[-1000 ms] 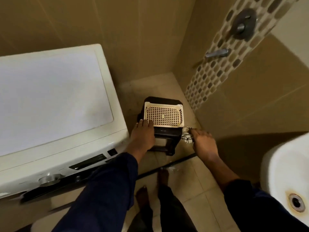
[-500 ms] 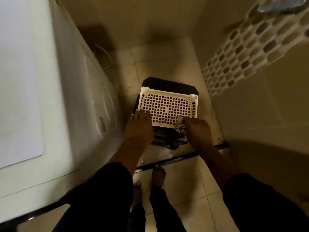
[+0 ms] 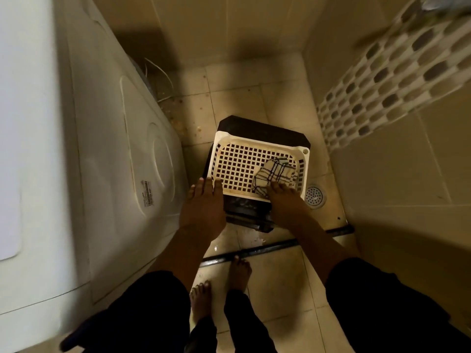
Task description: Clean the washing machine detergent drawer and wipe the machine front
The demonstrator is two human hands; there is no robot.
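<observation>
The white washing machine (image 3: 114, 149) fills the left side; I see its top and side panel, with the front and drawer out of sight. A cream perforated tray (image 3: 254, 141) sits on a dark stool (image 3: 254, 126) on the floor. A checked cloth (image 3: 274, 171) lies in the tray's near right corner. My right hand (image 3: 285, 202) rests its straight fingertips on the cloth's near edge. My left hand (image 3: 204, 210) lies flat on the tray's near left corner, fingers straight.
A round floor drain (image 3: 314, 196) sits just right of the tray. A dark threshold strip (image 3: 254, 250) crosses the wet tiles in front of my bare feet (image 3: 239, 273). A mosaic-tiled wall (image 3: 382, 93) closes the right side; cables lie behind the machine.
I have leaned down over the stool, so the machine's front has left the view. My right hand has brought the cloth from the tray's edge into the tray, where it now lies spread.
</observation>
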